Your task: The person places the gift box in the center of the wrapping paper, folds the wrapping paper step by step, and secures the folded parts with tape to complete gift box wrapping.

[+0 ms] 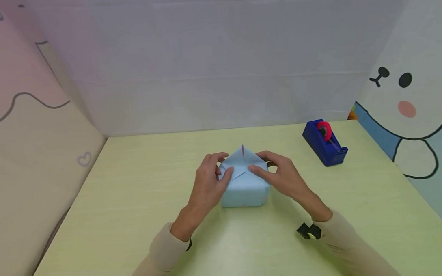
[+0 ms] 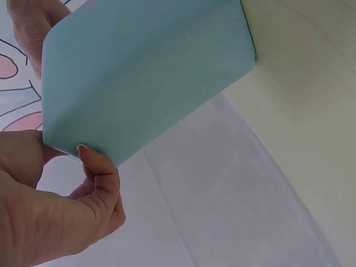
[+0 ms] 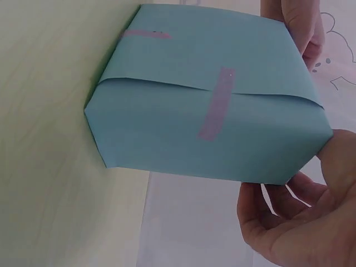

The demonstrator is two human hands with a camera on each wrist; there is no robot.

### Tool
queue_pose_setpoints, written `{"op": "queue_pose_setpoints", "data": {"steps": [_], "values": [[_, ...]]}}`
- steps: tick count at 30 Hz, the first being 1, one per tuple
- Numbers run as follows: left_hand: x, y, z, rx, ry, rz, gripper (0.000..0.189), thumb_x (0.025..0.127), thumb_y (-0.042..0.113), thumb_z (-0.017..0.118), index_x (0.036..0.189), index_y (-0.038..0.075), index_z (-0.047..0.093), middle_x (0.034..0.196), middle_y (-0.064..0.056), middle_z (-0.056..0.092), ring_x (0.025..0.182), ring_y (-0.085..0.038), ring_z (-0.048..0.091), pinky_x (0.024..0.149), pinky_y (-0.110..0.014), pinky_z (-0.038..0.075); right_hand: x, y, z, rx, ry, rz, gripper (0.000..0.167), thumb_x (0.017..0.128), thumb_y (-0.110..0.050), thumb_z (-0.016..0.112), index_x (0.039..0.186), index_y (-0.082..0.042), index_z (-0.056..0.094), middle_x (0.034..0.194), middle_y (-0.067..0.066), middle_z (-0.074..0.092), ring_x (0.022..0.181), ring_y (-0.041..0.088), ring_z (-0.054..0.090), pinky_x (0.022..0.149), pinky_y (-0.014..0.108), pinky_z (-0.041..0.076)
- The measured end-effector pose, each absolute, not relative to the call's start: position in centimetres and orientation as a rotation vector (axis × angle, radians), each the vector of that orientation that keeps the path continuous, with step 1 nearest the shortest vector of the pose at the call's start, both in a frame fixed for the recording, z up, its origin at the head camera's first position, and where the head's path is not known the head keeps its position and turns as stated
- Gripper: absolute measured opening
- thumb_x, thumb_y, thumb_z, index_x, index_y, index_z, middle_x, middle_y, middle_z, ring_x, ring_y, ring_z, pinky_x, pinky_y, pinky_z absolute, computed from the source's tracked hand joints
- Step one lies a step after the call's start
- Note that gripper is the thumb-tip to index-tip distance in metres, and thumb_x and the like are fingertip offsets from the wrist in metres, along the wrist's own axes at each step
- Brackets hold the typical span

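Observation:
A box wrapped in light blue paper point(image 1: 243, 195) stands on the table in the middle of the head view. Its upper end has paper folded to a point, with a narrow red mark at the tip. My left hand point(image 1: 209, 180) grips the left side, thumb on the folded paper and fingers behind the edge. On the opposite side my right hand point(image 1: 285, 175) holds it the same way, thumb on the fold. Two pink tape strips point(image 3: 217, 105) show on the wrapping in the right wrist view. Seen from the left wrist, the paper side point(image 2: 147, 83) is smooth.
A blue tape dispenser point(image 1: 323, 148) with a red roll point(image 1: 325, 130) stands at the table's back right. White cloth point(image 1: 218, 65) hangs behind the table point(image 1: 152, 164), and printed cartoon sheets flank both sides. A small black object point(image 1: 309, 231) is at my right cuff.

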State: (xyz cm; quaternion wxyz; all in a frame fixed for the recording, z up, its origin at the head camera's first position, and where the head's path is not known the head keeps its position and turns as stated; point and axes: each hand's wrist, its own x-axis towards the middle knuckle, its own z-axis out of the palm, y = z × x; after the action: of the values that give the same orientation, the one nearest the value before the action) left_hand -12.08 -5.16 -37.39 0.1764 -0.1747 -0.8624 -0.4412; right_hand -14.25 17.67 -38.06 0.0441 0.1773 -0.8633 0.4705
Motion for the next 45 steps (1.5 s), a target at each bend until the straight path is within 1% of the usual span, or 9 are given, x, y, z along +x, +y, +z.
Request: {"op": "queue_pose_setpoints", "data": {"steps": [4,12,19,25,29,34,41,43,45], "values": [[-12.17,-5.08,-37.31,-0.468,-2.452,-1.261,0.032,0.091,0.008,0.079,0.12,0.0,0.068,0.102,-0.012,0.063,0.071,-0.017,0.05,0.062,-0.025,0.045,-14.53,17.52,-38.07,0.532,-2.63,1.459,0.039,0.096,-0.026,0.076,0.129,-0.007,0.068,0.12,0.008,0.072,0.102,0.024,0.068,0.088,0.048,0.056],[-12.47,-5.18,-37.18,-0.507,-2.449,-1.285,0.027,0.09,0.01,0.081,0.113,0.0,0.071,0.096,-0.009,0.062,0.069,-0.016,0.049,0.061,-0.024,0.043,-14.62,17.51,-38.04,0.578,-2.578,1.501,0.034,0.096,-0.022,0.076,0.126,-0.007,0.07,0.121,0.009,0.072,0.11,0.026,0.069,0.095,0.052,0.055],[-12.55,-5.11,-37.36,-0.53,-2.428,-1.252,0.025,0.09,0.011,0.081,0.11,-0.001,0.072,0.095,-0.009,0.063,0.068,-0.016,0.05,0.061,-0.025,0.044,-14.36,17.57,-38.1,0.617,-2.531,1.421,0.034,0.094,-0.023,0.078,0.124,-0.011,0.071,0.118,0.003,0.073,0.107,0.02,0.07,0.092,0.044,0.056],[-12.51,-5.03,-37.57,-0.529,-2.412,-1.219,0.022,0.09,0.011,0.08,0.107,-0.001,0.072,0.099,-0.011,0.066,0.074,-0.02,0.056,0.064,-0.028,0.049,-14.14,17.81,-38.44,0.698,-2.429,1.326,0.03,0.093,-0.015,0.078,0.121,-0.008,0.072,0.113,0.003,0.075,0.102,0.018,0.071,0.09,0.038,0.057],[-12.44,-4.99,-37.55,-0.52,-2.406,-1.196,0.021,0.09,0.011,0.08,0.107,0.0,0.073,0.099,-0.01,0.067,0.078,-0.02,0.057,0.066,-0.029,0.05,-13.99,17.99,-38.53,0.721,-2.415,1.318,0.031,0.093,-0.013,0.077,0.123,-0.008,0.071,0.115,0.003,0.075,0.105,0.019,0.071,0.092,0.041,0.057],[-12.32,-5.02,-37.48,-0.54,-2.405,-1.215,0.022,0.091,0.01,0.078,0.11,0.0,0.072,0.099,-0.01,0.065,0.075,-0.02,0.056,0.065,-0.027,0.051,-13.82,18.01,-38.52,0.727,-2.417,1.357,0.036,0.092,-0.013,0.078,0.126,-0.006,0.069,0.119,0.006,0.073,0.11,0.022,0.07,0.096,0.047,0.055],[-12.16,-5.5,-37.58,-0.586,-2.429,-1.227,0.021,0.091,0.004,0.069,0.112,0.0,0.071,0.1,-0.009,0.062,0.074,-0.015,0.055,0.064,-0.026,0.052,-13.74,17.78,-38.57,0.685,-2.419,1.393,0.033,0.092,-0.013,0.079,0.124,-0.007,0.07,0.116,0.004,0.074,0.107,0.019,0.07,0.096,0.043,0.055],[-12.12,-5.61,-37.64,-0.596,-2.428,-1.237,0.022,0.091,0.004,0.069,0.112,0.0,0.071,0.1,-0.009,0.062,0.074,-0.015,0.055,0.064,-0.026,0.052,-13.72,17.77,-38.64,0.682,-2.41,1.395,0.031,0.092,-0.013,0.079,0.122,-0.008,0.071,0.115,0.003,0.074,0.105,0.018,0.07,0.095,0.042,0.055],[-12.1,-5.68,-37.73,-0.613,-2.412,-1.249,0.021,0.091,0.004,0.07,0.112,0.0,0.071,0.099,-0.008,0.061,0.074,-0.016,0.055,0.064,-0.026,0.052,-13.68,17.79,-38.67,0.687,-2.395,1.398,0.03,0.092,-0.013,0.079,0.12,-0.01,0.072,0.113,0.001,0.075,0.103,0.016,0.069,0.093,0.037,0.055]]}}
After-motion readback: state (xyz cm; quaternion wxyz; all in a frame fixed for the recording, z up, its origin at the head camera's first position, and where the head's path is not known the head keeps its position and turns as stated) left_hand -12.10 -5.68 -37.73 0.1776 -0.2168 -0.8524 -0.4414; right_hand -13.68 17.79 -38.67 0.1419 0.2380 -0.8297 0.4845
